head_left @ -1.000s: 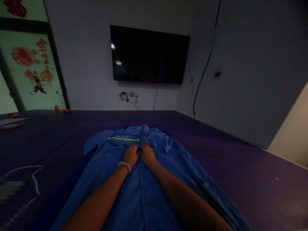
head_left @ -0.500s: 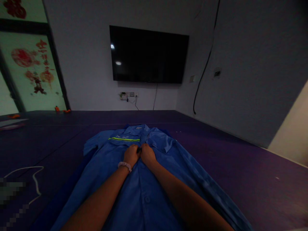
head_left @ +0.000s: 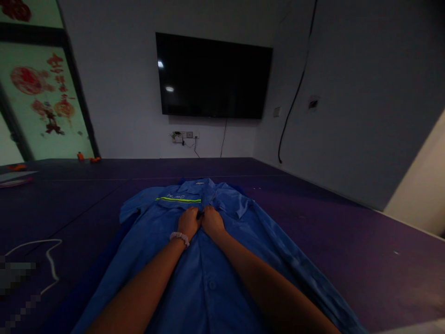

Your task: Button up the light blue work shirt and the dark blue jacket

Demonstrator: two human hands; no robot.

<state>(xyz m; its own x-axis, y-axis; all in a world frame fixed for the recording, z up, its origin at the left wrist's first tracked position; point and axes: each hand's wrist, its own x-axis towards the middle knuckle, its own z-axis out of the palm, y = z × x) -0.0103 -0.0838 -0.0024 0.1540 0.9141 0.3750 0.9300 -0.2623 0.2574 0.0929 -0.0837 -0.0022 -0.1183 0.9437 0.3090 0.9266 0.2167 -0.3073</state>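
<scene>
A blue button-front work shirt [head_left: 181, 283] lies spread out, its collar at the far end and a yellow-green stripe [head_left: 179, 200] across the chest. My left hand [head_left: 189, 222] and my right hand [head_left: 212, 223] meet at the upper part of the front placket. Both are closed, with fingers bent down on the shirt's front edge. Between them shows a small dark spot that I cannot make out. A button [head_left: 212, 284] sits lower on the placket. Darker blue cloth [head_left: 83, 283] shows beneath the shirt's left side. My fingertips are hidden behind the hands.
The shirt rests on a purple surface [head_left: 313, 227]. At left lie a white cable [head_left: 51, 260] and a pixelated object [head_left: 15, 276]. Small orange things [head_left: 80, 156] stand by the glass door. A black television [head_left: 215, 79] hangs on the wall, and a black cable [head_left: 292, 106] dangles at right.
The view has shifted very slightly. Both hands stay together at the same place on the placket, and the shirt lies as before.
</scene>
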